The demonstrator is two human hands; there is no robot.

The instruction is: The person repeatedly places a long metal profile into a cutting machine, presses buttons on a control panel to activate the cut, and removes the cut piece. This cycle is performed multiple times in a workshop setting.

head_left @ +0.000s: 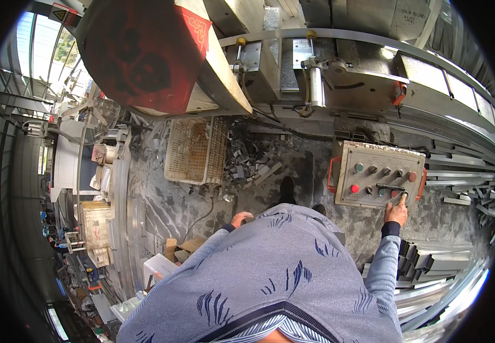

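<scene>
My right hand (pixel 396 214) reaches up to a grey control box (pixel 373 153). Its index finger is stretched out onto a round control at the box's lower right corner; a thumb or another finger shows beside it. Coloured buttons and black rotary knobs sit in rows on the face, among them a red button (pixel 355 188) at the lower left. Orange handles (pixel 332 174) stand at both sides of the box. Close to my waist on the left is my left hand (pixel 240 219), beside a small dark object; its fingers are mostly hidden, so their grip does not show.
A dirty white plastic crate (pixel 196 151) stands on the floor beside scattered metal offcuts (pixel 250 157). Ahead is a large machine with a red-covered housing (pixel 144 57) and a pneumatic cylinder (pixel 316 86). Metal profiles (pixel 439 257) lie stacked at the right. A fan (pixel 96 117) stands at the left.
</scene>
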